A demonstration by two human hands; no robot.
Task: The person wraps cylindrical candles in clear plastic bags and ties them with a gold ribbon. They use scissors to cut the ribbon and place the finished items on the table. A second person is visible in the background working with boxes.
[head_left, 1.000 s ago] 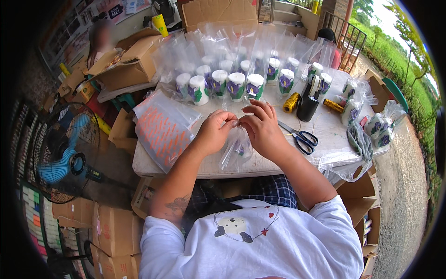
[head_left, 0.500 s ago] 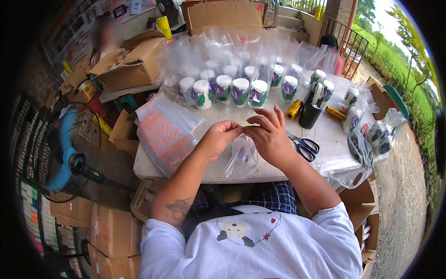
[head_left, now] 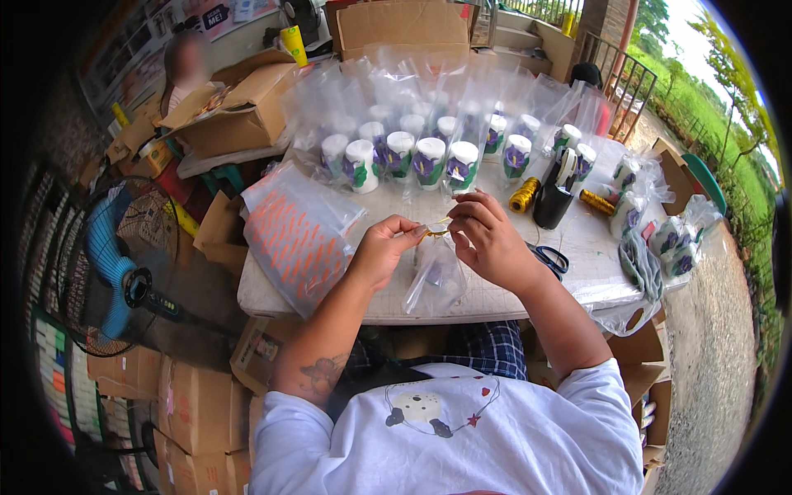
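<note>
My left hand (head_left: 384, 249) pinches one side of a thin gold ribbon (head_left: 435, 232) at the gathered neck of a clear plastic bag (head_left: 437, 279). On the other side, my right hand (head_left: 490, 238) has its fingertips closed on the same ribbon, which forms a small loop between the hands. The bag hangs below my fingers at the near part of the table, with something purple showing faintly through it. Beyond my hands stand several white cylinders (head_left: 430, 163) painted with purple flowers and green leaves, in tall clear bags.
Scissors (head_left: 551, 261) lie beside my right wrist. Gold ribbon spools (head_left: 524, 195) flank a black holder (head_left: 553, 198). A grey cloth (head_left: 639, 262) and bagged cylinders (head_left: 678, 239) lie right. Plastic sheets with orange marks (head_left: 295, 235) cover the left corner. A fan (head_left: 115, 264) stands left.
My right hand has turned and drawn slightly to the right, its raised fingers now folding down. The gold ribbon now shows as a loop between my fingertips.
</note>
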